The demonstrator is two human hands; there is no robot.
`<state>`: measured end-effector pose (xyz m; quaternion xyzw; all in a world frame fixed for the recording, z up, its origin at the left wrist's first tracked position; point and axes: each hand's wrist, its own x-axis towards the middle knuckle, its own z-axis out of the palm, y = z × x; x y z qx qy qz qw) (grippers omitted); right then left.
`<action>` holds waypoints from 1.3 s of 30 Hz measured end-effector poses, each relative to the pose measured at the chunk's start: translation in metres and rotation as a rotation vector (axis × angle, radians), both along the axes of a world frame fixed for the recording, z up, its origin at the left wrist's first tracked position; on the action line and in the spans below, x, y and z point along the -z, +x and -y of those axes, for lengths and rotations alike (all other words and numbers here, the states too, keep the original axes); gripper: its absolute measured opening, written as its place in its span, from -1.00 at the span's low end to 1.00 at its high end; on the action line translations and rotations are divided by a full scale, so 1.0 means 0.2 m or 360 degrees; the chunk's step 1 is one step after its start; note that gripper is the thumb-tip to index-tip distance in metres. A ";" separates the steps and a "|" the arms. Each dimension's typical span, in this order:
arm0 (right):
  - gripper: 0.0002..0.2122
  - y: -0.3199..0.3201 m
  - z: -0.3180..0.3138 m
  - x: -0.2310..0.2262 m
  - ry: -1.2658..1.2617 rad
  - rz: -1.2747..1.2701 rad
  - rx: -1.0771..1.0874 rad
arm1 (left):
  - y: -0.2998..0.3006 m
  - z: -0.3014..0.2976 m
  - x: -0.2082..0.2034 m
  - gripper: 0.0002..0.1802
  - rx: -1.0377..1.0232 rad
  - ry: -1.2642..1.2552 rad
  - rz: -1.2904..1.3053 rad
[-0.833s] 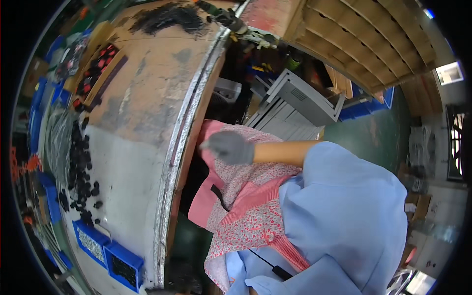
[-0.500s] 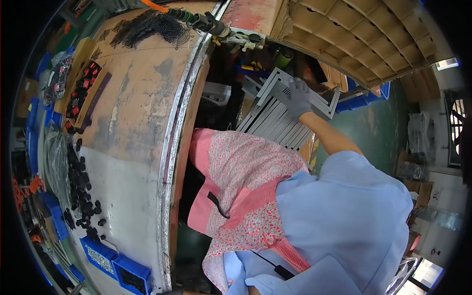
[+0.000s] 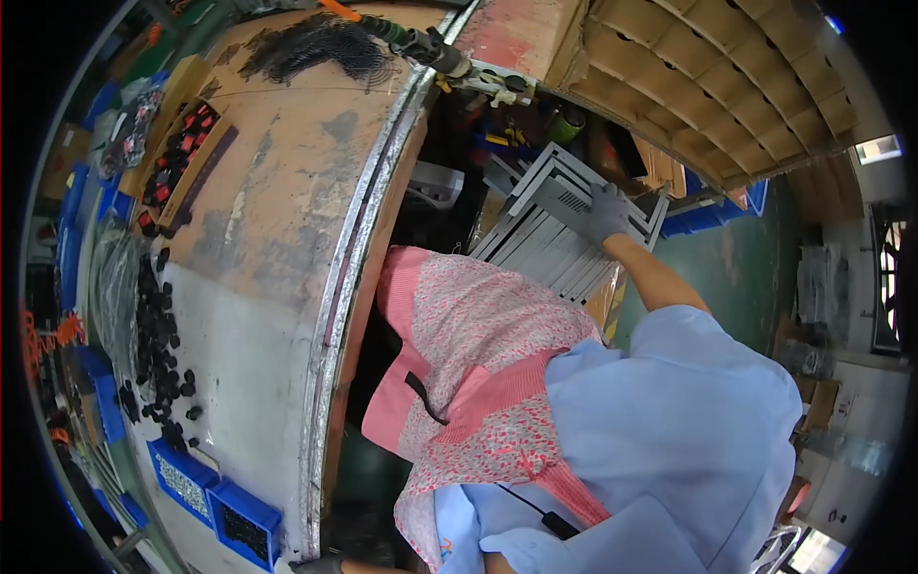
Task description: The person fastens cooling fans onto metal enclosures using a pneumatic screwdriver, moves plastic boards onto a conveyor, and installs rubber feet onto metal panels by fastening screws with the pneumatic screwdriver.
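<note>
1. Since the earliest frame, the right grip, a hand in a grey glove (image 3: 609, 214), has moved from above the lap outward to the stack of flat grey panels with a slotted vent on top (image 3: 540, 244); it was already there in the frame after that.
2. Nearest are the person's light-blue sleeve (image 3: 669, 392) and a pink-trimmed floral cloth apron (image 3: 497, 297) over the lap.
3. The left grip, in a dark glove (image 3: 317, 566), shows only in part at the lower edge, by the desk's near end; how far it is open, or whether it holds anything, I cannot tell.
4. The right grip lies on the top panel, just beside the vent. Whether its fingers close on the edge cannot be told.
5. The stack lies under the right grip, beyond the apron, right of the worn, metal-edged desk (image 3: 249, 354).
6. On the desk, two blue plastic bins (image 3: 273, 534) stand near; scattered small black pieces (image 3: 158, 335) lie beyond them.
7. Farther along are a long cardboard tray of red and black pieces (image 3: 199, 175) and a heap of black wire (image 3: 316, 48).
8. A large brown divided cardboard carton (image 3: 703, 91) stands beyond the stack.
</note>
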<state>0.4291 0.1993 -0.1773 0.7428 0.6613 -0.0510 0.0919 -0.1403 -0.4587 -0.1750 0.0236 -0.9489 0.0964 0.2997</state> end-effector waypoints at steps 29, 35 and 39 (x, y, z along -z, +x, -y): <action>-0.61 -0.63 0.08 -1.13 0.0147 -0.0799 -0.1391 | 0.51 -1.20 -0.65 -0.44 0.1240 0.1993 -0.0060; -0.64 -1.39 0.26 -1.33 -0.0045 -0.0789 -0.1947 | 0.61 -1.76 -0.93 -0.44 0.2093 0.2589 0.0943; -0.64 -1.63 0.21 -1.12 0.0009 -0.1193 -0.2486 | 0.60 -1.77 -1.02 -0.36 0.1811 0.2844 0.1771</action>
